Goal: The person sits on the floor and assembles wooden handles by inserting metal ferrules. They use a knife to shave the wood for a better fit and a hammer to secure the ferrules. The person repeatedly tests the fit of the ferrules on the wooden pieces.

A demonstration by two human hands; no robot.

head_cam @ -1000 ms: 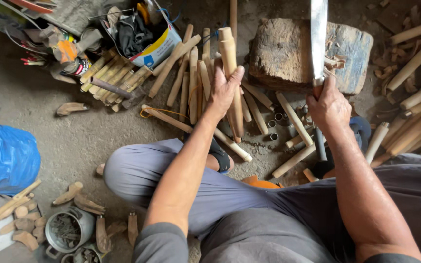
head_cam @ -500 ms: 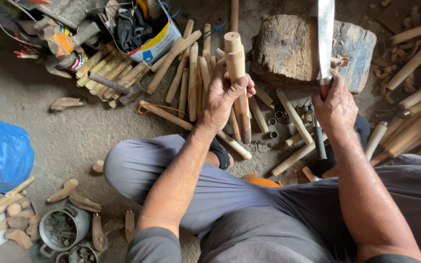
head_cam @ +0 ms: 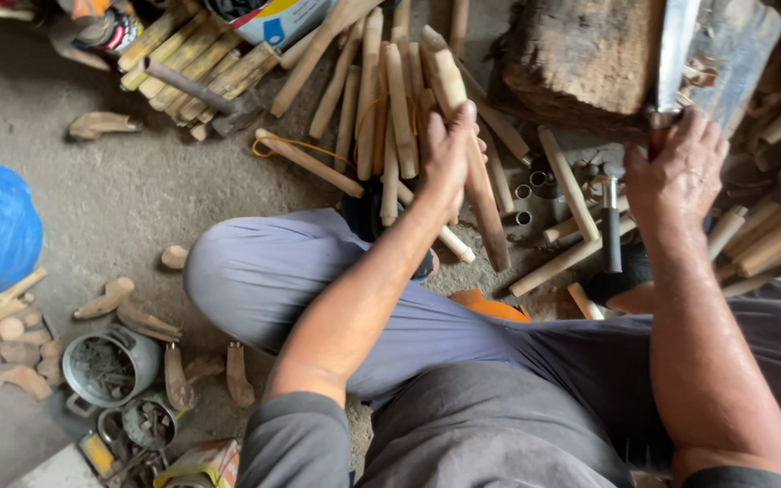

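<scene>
A seated person in grey trousers works on a rough concrete floor point(head_cam: 137, 208). The left hand point(head_cam: 449, 154) is wrapped tight around a pale, rounded wooden stick point(head_cam: 472, 172) held slanting above the knee. The right hand point(head_cam: 680, 167) clasps the handle of a broad steel blade point(head_cam: 677, 45), upright against a weathered chopping block point(head_cam: 580, 63). Beyond lie heaped sticks point(head_cam: 381, 99).
</scene>
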